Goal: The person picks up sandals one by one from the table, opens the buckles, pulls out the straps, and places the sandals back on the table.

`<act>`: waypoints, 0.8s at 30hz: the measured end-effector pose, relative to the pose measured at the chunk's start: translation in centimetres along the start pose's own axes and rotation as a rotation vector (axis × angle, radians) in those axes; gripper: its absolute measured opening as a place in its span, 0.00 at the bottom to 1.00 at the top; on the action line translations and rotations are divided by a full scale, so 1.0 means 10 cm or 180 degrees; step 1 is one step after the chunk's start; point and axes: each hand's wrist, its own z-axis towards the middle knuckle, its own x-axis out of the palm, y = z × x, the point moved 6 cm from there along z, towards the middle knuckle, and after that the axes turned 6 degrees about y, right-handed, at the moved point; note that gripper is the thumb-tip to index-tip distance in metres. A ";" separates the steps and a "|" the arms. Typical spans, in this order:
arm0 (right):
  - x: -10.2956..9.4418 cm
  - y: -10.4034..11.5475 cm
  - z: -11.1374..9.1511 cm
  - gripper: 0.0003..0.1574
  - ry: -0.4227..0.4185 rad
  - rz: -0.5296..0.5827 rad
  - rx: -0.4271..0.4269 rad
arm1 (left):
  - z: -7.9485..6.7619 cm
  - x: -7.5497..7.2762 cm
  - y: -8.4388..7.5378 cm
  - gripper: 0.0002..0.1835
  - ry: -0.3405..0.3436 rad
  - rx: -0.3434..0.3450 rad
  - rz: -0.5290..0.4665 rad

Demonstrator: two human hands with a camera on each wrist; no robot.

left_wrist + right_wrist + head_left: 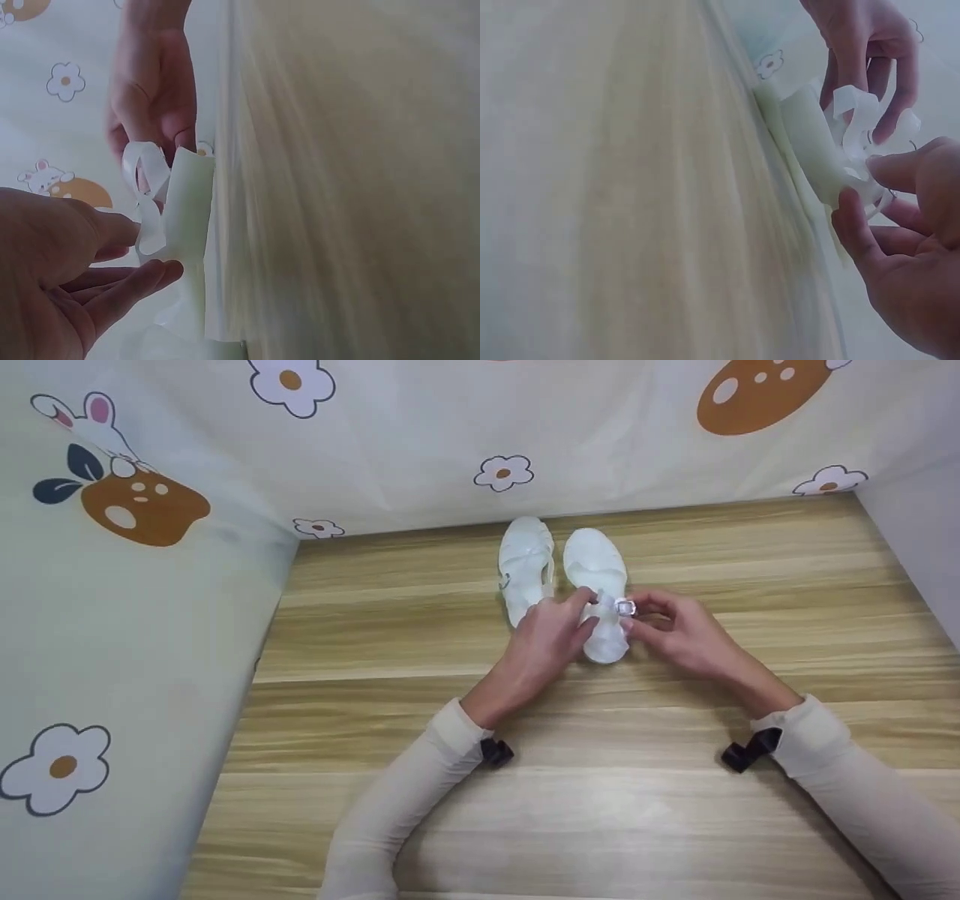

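A pair of whitish, see-through jelly sandals stands on the wood-look floor with toes toward the wall. My left hand (pixel 544 634) is at the inner side of the right sandal (pixel 595 556), its thumb and finger pinching a loose strap. From the other side my right hand (pixel 686 634) pinches the strap by its shiny buckle (pixel 625 607). The right sandal's heel (pixel 189 210) faces the left wrist camera, with the strap curling up between both hands. The left sandal (pixel 526 551) stands alongside, its heel partly hidden behind my left hand.
Just beyond the toes rises a pale wall covering (pixel 420 450) printed with flowers and rabbits. Another printed wall (pixel 150 660) borders the left, and a plain pale one (pixel 911 510) the right. Wood-grain floor (pixel 585 810) lies under both forearms. Black wrist mounts (pixel 750 750) stick out from the sleeves.
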 end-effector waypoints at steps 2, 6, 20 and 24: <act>0.02 0.01 -0.05 0.23 0.0059 -0.0024 -0.0007 | -0.05 0.00 -0.03 0.12 0.0017 0.0041 0.0007; 0.05 0.00 -0.18 0.24 0.0157 -0.0083 0.0076 | -0.16 0.01 -0.08 0.12 0.0073 0.0103 0.0003; 0.14 0.01 -0.28 0.19 0.0393 -0.0611 -0.0085 | -0.29 0.11 -0.04 0.25 0.0421 -0.0018 -0.0155; 0.14 0.04 -0.29 0.14 0.0453 -0.0800 -0.0184 | -0.27 0.11 -0.08 0.39 0.0615 0.0072 -0.0298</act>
